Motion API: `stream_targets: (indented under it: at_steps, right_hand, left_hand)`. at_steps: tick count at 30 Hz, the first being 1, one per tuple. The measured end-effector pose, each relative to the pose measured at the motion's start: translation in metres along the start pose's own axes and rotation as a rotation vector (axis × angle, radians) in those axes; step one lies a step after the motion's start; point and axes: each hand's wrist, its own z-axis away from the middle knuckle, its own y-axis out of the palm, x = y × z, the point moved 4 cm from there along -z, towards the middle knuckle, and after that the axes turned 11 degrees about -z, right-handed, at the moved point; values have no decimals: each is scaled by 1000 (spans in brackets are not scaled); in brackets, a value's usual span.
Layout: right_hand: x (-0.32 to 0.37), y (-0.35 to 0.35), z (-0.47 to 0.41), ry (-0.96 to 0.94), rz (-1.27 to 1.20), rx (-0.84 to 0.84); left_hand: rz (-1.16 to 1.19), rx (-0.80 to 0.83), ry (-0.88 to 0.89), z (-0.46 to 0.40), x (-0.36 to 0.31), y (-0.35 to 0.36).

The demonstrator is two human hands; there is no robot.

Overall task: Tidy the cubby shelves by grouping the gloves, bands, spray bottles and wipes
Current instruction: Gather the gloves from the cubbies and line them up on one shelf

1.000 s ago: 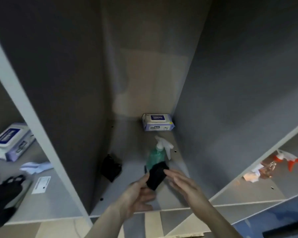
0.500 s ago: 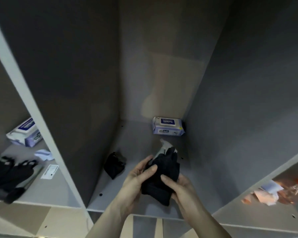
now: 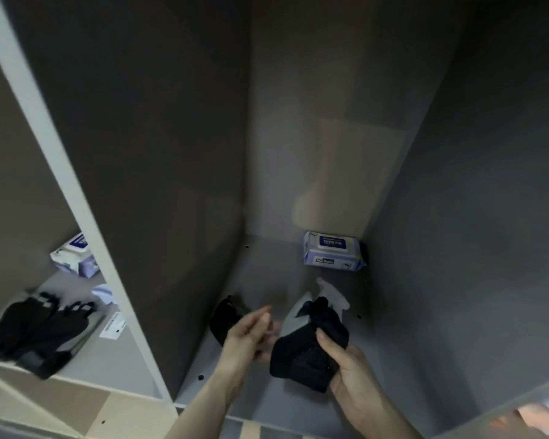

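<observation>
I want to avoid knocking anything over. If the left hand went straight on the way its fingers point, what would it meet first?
Probably the spray bottle, just past the left hand fingertips; the black cloth in the right hand hangs beside that line. Depth is unclear.

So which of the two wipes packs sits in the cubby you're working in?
The wipes pack at the back right corner of the middle cubby, behind the spray bottle; the other pack lies in the left cubby.

1. Left hand [image 3: 251, 335]: bare, no glove, no ring or watch seen.
2. Right hand [image 3: 352, 378]: bare too, short plain nails.
3. Both forearms bare to frame edge, no sleeves in view.
4. Rest of body out of view.
</observation>
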Motion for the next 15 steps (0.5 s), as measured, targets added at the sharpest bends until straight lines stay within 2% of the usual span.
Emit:
stream_targets:
  at_steps: [3, 5, 7, 10, 13, 15]
  right_hand:
    - [3, 8, -2, 10, -5, 7]
    - [4, 13, -2, 19, 10, 0]
    - [3, 16, -2, 22, 19, -22]
    - [-1, 19, -1, 24, 12, -59]
    - [-3, 21, 1, 27, -1, -73]
    - [-4, 22, 2, 27, 4, -82]
  left_hand:
    - [-487, -156, -13, -36, 18, -32]
    - [-828, -157, -7, -56, 29, -44]
    - [-1042, -117, -24, -68, 40, -51]
    - [-1118, -11, -123, -72, 60, -55]
    - [-1289, -85, -74, -65, 66, -63]
    - [-1178, -101, -36, -61, 63, -65]
